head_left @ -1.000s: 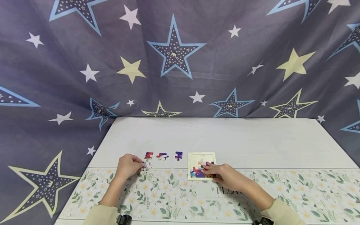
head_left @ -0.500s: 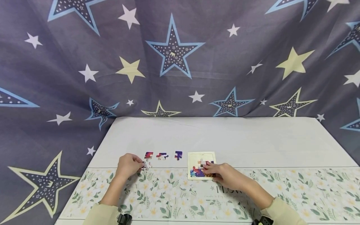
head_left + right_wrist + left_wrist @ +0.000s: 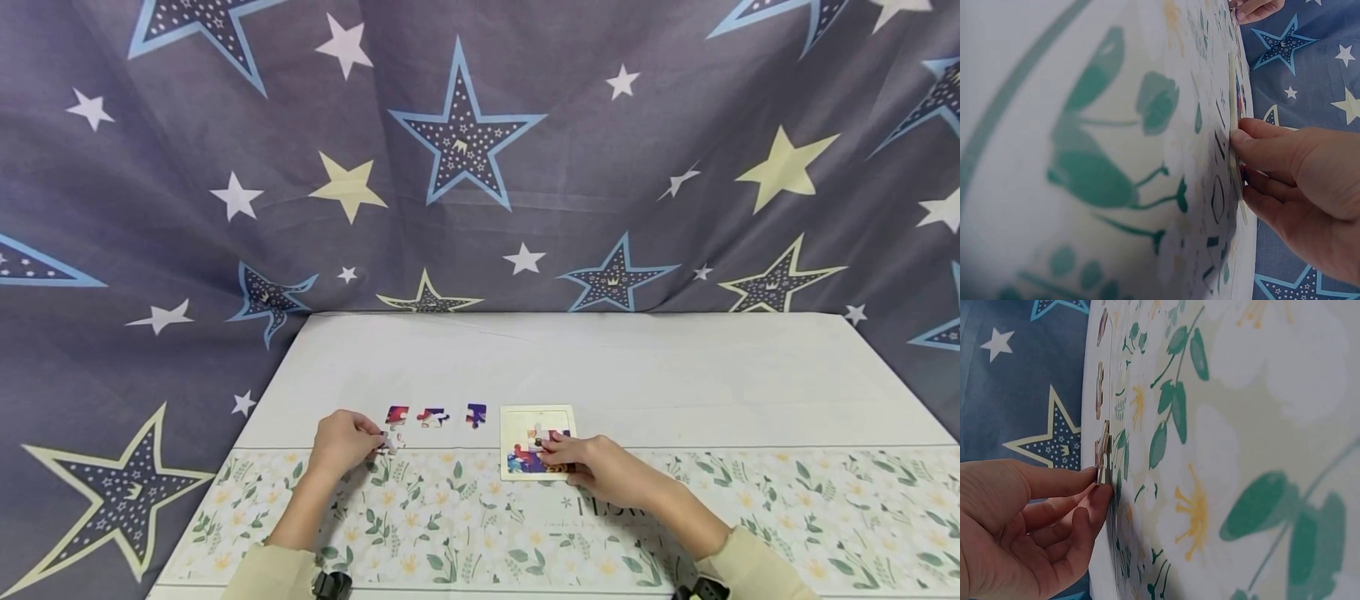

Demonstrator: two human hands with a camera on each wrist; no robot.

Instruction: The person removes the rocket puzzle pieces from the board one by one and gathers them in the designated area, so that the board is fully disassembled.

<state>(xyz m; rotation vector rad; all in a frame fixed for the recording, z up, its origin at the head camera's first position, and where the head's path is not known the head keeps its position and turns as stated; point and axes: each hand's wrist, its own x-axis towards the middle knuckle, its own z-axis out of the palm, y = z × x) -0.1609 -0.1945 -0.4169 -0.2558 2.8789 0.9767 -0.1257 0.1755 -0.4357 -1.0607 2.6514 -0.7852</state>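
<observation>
My left hand [image 3: 343, 442] pinches a pale jigsaw piece [image 3: 392, 442] between thumb and fingers at table level; in the left wrist view the piece [image 3: 1104, 453] appears edge-on. My right hand [image 3: 603, 467] is over the right side of a square cream puzzle tray [image 3: 517, 417], thumb and forefinger together at a jigsaw piece [image 3: 557, 436] in it. The right wrist view shows my right hand [image 3: 1310, 181] low against the tray, its fingertips partly hiding the piece. Colourful joined pieces [image 3: 525, 458] fill the tray's lower part; its upper part shows the bare base.
Behind the left hand lie a red piece [image 3: 397, 414], a red-and-white piece [image 3: 432, 417] and a purple piece [image 3: 476, 415], spaced apart. The white table [image 3: 675, 375] has a flower-printed strip along its front. A grey star-patterned curtain [image 3: 570, 183] hangs behind.
</observation>
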